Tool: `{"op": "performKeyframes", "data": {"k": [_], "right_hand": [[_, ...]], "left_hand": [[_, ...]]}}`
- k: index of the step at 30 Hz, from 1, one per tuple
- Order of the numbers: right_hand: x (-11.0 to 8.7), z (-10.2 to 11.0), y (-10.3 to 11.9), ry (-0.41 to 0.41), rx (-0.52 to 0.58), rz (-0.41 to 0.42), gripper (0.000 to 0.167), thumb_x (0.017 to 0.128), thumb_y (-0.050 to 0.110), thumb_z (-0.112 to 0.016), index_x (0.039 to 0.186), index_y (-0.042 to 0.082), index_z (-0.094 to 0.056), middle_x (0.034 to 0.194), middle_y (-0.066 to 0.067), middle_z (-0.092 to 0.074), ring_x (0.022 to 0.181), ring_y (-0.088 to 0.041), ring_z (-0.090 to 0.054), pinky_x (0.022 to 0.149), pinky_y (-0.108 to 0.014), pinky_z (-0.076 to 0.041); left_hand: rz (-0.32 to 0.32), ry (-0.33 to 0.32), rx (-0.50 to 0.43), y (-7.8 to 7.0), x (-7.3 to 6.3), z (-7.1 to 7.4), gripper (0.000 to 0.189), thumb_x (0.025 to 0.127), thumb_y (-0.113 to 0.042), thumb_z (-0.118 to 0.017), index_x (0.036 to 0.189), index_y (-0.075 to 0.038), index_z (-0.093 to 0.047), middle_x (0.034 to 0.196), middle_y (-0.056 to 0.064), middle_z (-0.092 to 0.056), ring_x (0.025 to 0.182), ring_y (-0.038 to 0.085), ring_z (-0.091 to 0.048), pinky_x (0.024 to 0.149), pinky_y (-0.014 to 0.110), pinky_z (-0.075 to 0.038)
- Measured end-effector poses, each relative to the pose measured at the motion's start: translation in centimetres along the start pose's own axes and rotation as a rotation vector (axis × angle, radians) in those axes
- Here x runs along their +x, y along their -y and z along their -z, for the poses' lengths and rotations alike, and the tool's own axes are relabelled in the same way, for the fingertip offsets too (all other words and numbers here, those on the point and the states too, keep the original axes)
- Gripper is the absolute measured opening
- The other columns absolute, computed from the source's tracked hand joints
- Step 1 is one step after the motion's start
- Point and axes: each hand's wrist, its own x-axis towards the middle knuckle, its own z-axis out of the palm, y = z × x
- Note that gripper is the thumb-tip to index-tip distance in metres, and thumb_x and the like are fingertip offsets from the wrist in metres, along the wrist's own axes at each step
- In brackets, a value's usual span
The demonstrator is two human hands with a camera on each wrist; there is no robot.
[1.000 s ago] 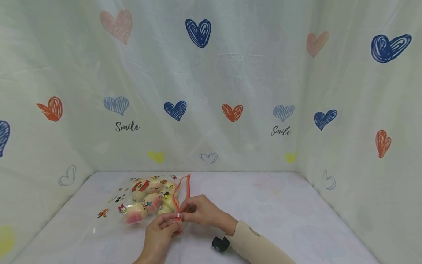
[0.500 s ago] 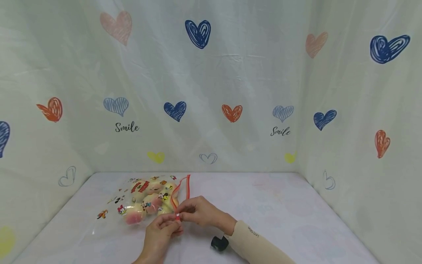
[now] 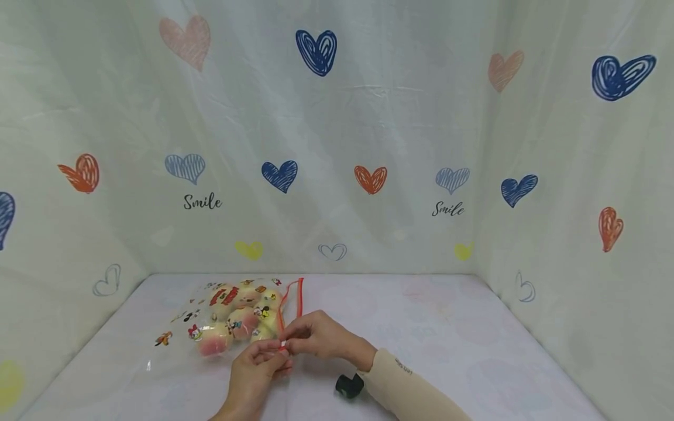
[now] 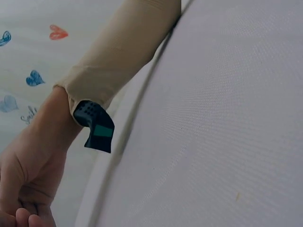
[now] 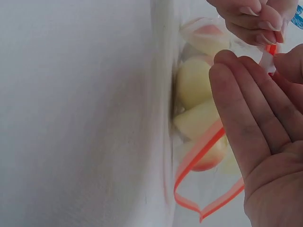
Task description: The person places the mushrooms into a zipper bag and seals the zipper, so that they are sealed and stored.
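A clear plastic zip bag (image 3: 224,296) with cartoon prints lies on the left part of the table. Through its wall show several peach-like fruits (image 3: 213,341), yellow with pink. Along the bag's right end runs a red-orange zip edge (image 3: 300,297), its far part spread apart. My left hand (image 3: 255,369) pinches the near end of that edge. Just beside it, my right hand (image 3: 327,335) pinches a small white slider (image 5: 267,62) between thumb and forefinger. In the right wrist view the other right fingers (image 5: 241,109) extend straight, close over the bag.
A black device (image 3: 349,386) sits at the right sleeve's cuff, also visible in the left wrist view. White cloth covers the table (image 3: 474,351). A curtain (image 3: 400,128) printed with hearts encloses the back and sides.
Both hands stay at the bag's near corner. The right hand and the slider have shifted very slightly left; the bag and fruits lie as before.
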Motion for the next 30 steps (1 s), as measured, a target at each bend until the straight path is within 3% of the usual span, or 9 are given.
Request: {"op": "performKeyframes", "data": {"k": [7,20,30], "right_hand": [[-0.2,0.0,1.3,-0.073,0.051,-0.031,0.014,0.081,-0.006,-0.065,0.091,-0.001,-0.073,0.081,-0.009,-0.072,0.068,0.003,-0.059,0.064,-0.020,-0.052],[0.5,0.0,-0.9,-0.128,0.114,-0.039,0.016,0.081,-0.002,-0.063,0.091,0.004,-0.074,0.074,-0.001,-0.071,0.064,-0.004,-0.065,0.058,-0.023,-0.052],[0.8,0.0,-1.5,-0.010,0.379,-0.043,0.018,0.091,-0.003,-0.058,0.106,-0.008,-0.066,0.087,-0.021,-0.070,0.073,-0.023,-0.071,0.065,-0.038,-0.056]], "left_hand": [[0.013,0.017,0.029,-0.4,0.0,-0.1,0.030,0.084,0.007,-0.064,0.111,0.012,-0.051,0.076,0.011,-0.065,0.071,0.023,-0.068,0.067,0.034,-0.056],[-0.004,0.036,0.016,-0.4,0.0,0.2,0.031,0.084,0.009,-0.062,0.113,0.013,-0.051,0.076,0.011,-0.064,0.069,0.022,-0.068,0.066,0.034,-0.056],[-0.007,0.010,0.001,-0.5,-0.1,0.0,0.031,0.086,0.005,-0.062,0.114,0.013,-0.050,0.077,0.011,-0.064,0.070,0.024,-0.068,0.066,0.035,-0.056]]}}
